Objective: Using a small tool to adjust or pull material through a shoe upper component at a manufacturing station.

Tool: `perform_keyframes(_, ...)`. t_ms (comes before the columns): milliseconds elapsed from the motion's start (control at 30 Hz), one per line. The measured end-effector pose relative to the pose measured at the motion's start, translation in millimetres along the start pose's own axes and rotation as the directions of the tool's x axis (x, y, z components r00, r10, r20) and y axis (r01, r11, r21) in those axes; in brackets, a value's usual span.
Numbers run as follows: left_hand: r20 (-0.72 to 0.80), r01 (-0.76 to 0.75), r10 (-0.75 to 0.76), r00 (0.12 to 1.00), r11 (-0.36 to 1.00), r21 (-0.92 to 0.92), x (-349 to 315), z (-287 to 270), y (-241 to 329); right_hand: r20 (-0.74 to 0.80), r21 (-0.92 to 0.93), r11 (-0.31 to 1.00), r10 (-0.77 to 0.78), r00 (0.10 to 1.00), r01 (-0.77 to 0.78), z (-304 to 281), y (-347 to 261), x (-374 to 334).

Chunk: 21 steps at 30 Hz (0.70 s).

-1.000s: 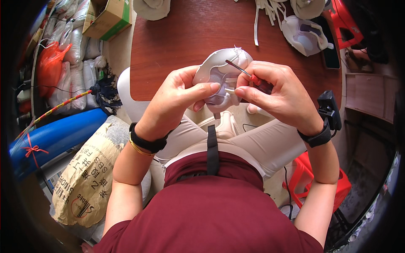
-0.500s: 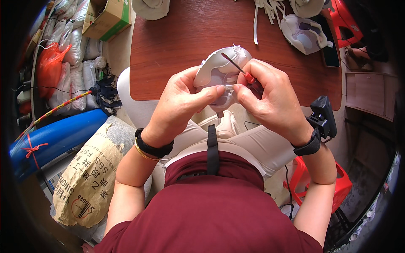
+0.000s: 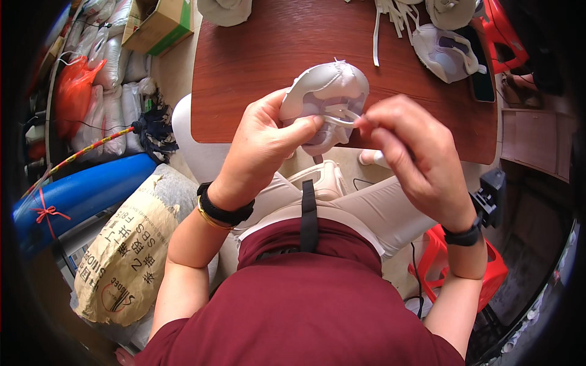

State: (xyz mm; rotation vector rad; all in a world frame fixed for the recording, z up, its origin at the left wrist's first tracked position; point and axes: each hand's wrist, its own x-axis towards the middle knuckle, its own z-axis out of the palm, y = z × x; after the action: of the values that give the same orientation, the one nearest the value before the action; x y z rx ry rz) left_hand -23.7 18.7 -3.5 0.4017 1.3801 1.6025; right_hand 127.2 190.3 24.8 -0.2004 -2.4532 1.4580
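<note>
A pale white and lilac shoe upper is held up over the near edge of the table. My left hand is closed round its left side, thumb pressed on the inner part. From the upper's middle, a white lace stretches out to the right. Its end meets the fingertips of my right hand, which is closed and slightly blurred. A little red shows at those fingertips; the screwdriver's dark shaft cannot be made out.
On the brown table lie another shoe upper, a bundle of white laces and a phone. A red stool stands at the right. Packed bags, a blue roll and a paper sack fill the left.
My right hand has moved right, drawing the white lace out from the upper. The red-handled screwdriver, plain in that hand before, is now mostly hidden. My left hand keeps its hold.
</note>
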Motion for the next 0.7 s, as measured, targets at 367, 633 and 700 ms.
perform_keyframes(367,-0.001,-0.083,0.084,0.996,0.984,0.16,-0.9,6.4,-4.5,0.084,-0.054,0.995,0.083,0.993,-0.079,8.3,1.8,-14.7)
perform_keyframes(633,-0.008,-0.117,0.121,0.993,0.974,0.193,-3.7,9.1,-5.4,0.05,-0.065,0.997,0.036,0.998,-0.032,9.0,4.0,-15.4)
perform_keyframes(700,-0.014,-0.072,0.076,0.997,0.979,0.188,-3.6,7.7,-5.9,0.05,-0.041,0.998,0.059,0.997,-0.057,9.7,3.8,-16.5)
